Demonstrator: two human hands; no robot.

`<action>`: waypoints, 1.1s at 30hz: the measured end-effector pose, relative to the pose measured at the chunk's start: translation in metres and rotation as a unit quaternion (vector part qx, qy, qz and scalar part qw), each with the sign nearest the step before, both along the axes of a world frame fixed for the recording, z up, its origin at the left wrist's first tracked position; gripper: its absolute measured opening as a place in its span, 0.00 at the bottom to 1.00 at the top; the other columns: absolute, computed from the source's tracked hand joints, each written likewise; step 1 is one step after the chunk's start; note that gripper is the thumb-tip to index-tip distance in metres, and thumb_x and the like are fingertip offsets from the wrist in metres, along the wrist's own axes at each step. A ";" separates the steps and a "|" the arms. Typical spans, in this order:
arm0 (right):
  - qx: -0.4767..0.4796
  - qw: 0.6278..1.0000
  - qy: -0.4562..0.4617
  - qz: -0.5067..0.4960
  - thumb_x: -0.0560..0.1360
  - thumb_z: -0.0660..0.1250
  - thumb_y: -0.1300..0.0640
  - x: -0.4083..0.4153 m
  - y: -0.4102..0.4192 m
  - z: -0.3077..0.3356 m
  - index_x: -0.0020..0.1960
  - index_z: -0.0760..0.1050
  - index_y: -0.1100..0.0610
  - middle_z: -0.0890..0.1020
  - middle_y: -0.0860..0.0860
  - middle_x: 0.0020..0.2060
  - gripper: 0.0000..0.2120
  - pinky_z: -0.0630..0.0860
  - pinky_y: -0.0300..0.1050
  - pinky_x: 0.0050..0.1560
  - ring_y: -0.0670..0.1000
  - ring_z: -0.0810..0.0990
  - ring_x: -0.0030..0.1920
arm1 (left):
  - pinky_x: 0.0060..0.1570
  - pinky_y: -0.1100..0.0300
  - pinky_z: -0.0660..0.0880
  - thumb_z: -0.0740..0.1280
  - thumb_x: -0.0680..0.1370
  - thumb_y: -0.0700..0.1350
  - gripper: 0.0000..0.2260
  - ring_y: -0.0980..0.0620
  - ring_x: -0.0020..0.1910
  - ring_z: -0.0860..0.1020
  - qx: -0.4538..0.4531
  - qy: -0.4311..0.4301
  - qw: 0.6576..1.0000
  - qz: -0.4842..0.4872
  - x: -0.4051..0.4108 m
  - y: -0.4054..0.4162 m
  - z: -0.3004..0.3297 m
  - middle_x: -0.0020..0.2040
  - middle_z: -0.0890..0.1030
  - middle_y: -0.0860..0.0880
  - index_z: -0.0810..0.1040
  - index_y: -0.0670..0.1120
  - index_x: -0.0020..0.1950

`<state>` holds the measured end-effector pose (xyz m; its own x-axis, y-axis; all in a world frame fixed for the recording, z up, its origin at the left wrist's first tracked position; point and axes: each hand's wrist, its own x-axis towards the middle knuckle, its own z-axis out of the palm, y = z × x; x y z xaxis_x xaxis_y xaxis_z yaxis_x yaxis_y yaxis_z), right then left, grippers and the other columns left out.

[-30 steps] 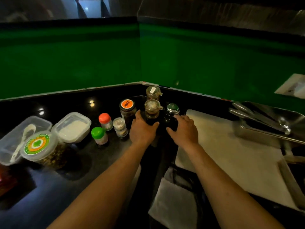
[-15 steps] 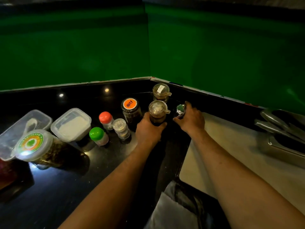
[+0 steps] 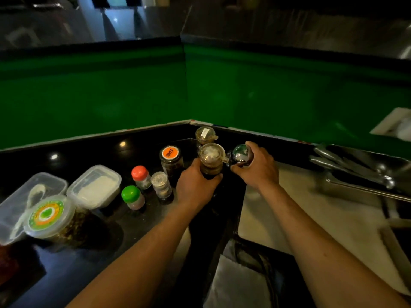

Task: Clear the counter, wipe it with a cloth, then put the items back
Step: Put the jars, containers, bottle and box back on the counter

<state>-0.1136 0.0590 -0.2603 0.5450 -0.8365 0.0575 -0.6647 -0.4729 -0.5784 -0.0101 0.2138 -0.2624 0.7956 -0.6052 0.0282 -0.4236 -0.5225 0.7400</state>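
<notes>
Left hand (image 3: 196, 185) grips round glass cruet (image 3: 211, 160) — right hand (image 3: 258, 166) grips shiny metal-capped bottle (image 3: 241, 154).

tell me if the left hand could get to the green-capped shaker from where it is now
Probably yes, once it lets go: the left hand grips a jar, and the green-capped shaker stands just left of it, with only the clear shaker nearby.

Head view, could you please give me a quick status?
Left hand grips amber-lidded jar. Right hand grips shiny-topped bottle. Both at counter corner. Small bottles crowd left.
</notes>
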 end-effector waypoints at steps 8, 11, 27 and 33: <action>-0.070 0.996 -0.051 -0.034 0.61 0.78 0.41 -0.053 0.009 0.126 0.71 0.69 0.46 0.77 0.51 0.60 0.40 0.73 0.46 0.56 0.55 0.76 0.60 | 0.47 0.55 0.79 0.74 0.68 0.63 0.22 0.50 0.50 0.82 -0.078 -0.083 0.989 -0.089 -0.009 -0.026 0.127 0.51 0.85 0.55 0.79 0.56 0.58; -0.106 0.991 -0.069 -0.051 0.60 0.78 0.38 -0.069 0.006 0.175 0.69 0.71 0.46 0.77 0.51 0.58 0.40 0.74 0.46 0.55 0.54 0.77 0.57 | 0.47 0.56 0.78 0.73 0.68 0.63 0.22 0.51 0.50 0.82 -0.106 -0.110 0.983 -0.098 -0.012 -0.042 0.179 0.51 0.85 0.55 0.80 0.57 0.59; -0.150 0.976 -0.092 -0.128 0.65 0.74 0.36 -0.047 -0.132 0.287 0.74 0.65 0.47 0.74 0.52 0.69 0.42 0.72 0.50 0.62 0.56 0.73 0.66 | 0.50 0.51 0.79 0.73 0.70 0.63 0.21 0.48 0.51 0.81 -0.125 -0.144 0.978 -0.079 -0.005 -0.186 0.304 0.51 0.83 0.50 0.78 0.51 0.55; -0.115 0.967 -0.130 -0.185 0.65 0.76 0.38 -0.029 -0.189 0.266 0.75 0.59 0.46 0.75 0.53 0.66 0.45 0.76 0.52 0.59 0.58 0.75 0.64 | 0.47 0.55 0.76 0.73 0.71 0.63 0.22 0.49 0.53 0.81 -0.111 -0.154 0.980 -0.062 0.012 -0.247 0.289 0.52 0.83 0.51 0.78 0.51 0.57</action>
<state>-0.1430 -0.1300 0.0060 0.1533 -0.9202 0.3602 -0.6590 -0.3668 -0.6566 0.0019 -0.0328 0.0269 0.6496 -0.6490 0.3960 -0.6943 -0.2940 0.6569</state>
